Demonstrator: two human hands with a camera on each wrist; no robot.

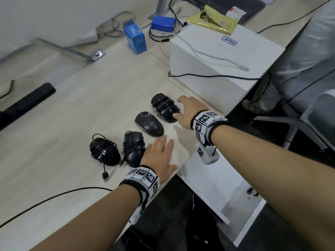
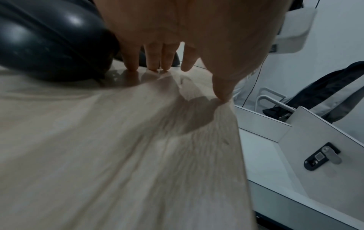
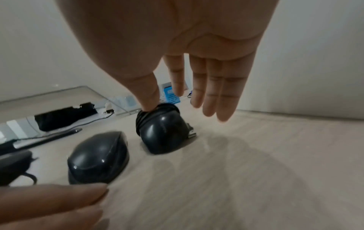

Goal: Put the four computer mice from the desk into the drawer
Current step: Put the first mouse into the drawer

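Note:
Four black computer mice lie in a slanting row on the pale wood desk (image 1: 72, 105). The farthest mouse (image 1: 165, 107) (image 3: 163, 133) is wrapped in its cord, and the second mouse (image 1: 149, 124) (image 3: 98, 157) is bare. The third mouse (image 1: 134, 148) (image 2: 49, 43) and the fourth mouse (image 1: 104, 151) are cord-wrapped too. My right hand (image 1: 183, 109) (image 3: 187, 101) hovers over the farthest mouse with straight fingers, its thumb touching the cord. My left hand (image 1: 163, 147) (image 2: 177, 62) rests fingertips-down on the desk beside the third mouse. The white drawer (image 1: 213, 187) (image 2: 262, 147) stands open below the desk edge.
A white box (image 1: 226, 60) sits on the desk just behind the right hand, with cables over it. Two blue boxes (image 1: 135, 38) stand further back and a black bar (image 1: 27, 104) lies at the left. A chair and a seated person's legs (image 1: 299, 60) are at the right.

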